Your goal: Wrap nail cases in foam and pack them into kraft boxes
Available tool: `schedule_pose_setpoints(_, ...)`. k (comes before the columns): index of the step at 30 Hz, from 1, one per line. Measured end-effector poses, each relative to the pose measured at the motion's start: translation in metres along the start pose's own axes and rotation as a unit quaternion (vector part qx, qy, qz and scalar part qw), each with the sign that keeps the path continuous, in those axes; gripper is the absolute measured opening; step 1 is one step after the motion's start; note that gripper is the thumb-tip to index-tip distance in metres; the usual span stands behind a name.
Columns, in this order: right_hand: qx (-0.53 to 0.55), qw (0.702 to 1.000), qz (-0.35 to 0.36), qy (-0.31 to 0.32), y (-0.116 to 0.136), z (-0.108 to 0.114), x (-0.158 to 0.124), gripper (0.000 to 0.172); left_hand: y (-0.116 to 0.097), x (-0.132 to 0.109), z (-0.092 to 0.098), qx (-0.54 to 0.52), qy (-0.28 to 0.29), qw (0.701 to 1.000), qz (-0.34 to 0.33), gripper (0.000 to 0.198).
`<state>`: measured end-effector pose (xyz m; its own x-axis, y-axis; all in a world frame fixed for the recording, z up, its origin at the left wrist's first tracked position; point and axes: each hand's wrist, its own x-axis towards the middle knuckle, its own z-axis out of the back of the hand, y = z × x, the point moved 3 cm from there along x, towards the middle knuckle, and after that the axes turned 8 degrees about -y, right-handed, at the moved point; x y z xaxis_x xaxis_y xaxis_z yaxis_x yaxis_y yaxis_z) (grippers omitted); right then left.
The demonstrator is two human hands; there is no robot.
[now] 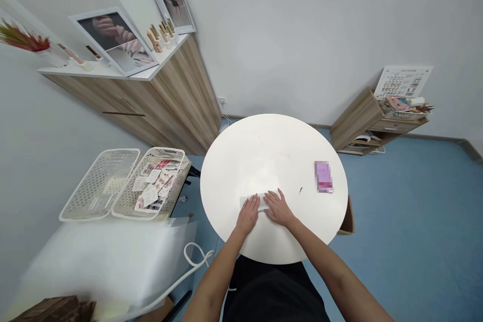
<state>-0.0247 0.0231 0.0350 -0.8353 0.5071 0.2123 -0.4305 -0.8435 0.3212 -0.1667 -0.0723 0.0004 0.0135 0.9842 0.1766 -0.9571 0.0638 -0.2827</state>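
Observation:
Both hands rest on a flat white folded piece [263,203], which looks like paper or thin cloth, near the front of the round white table [234,161]. My left hand [248,214] lies flat on the piece's left part, fingers stretched forward. On its right part my right hand [278,208] is laid with its fingers extended and pointing to the left. A short white stretch of the piece shows between the hands; the rest is partly hidden under the fingers. Off to the right on the table is a purple rectangular thing [323,175], blurred out by pixels.
A small dark mark [301,190] is on the tabletop. At left stand a white basket with cards [153,183] and another white basket [100,183]. A wooden cabinet [181,90] is behind, a low shelf [358,121] at right. A white cable [181,279] loops at lower left.

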Motion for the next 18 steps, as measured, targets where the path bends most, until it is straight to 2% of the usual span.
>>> schedule_pose_setpoints(3, 0.007, 0.999, 0.010, 0.032, 0.002, -0.006, -0.003, 0.051, 0.007, 0.008, 0.001, -0.041, 0.001, 0.999, -0.002, 0.064)
schedule_pose_setpoints(9, 0.065, 0.994, -0.043, 0.077, -0.003, 0.001, 0.006, 0.036, 0.016, 0.008, 0.017, -0.151, 0.001, 0.988, 0.032, 0.046)
schedule_pose_setpoints(13, 0.135, 0.982, -0.075, 0.113, -0.003, 0.013, 0.006, 0.026, 0.018, 0.007, 0.033, -0.189, 0.055, 0.980, 0.038, 0.032)
schedule_pose_setpoints(18, 0.181, 0.961, -0.151, 0.142, -0.011, 0.017, 0.016, 0.020, 0.024, 0.027, 0.049, -0.191, 0.129, 0.968, 0.100, 0.027)
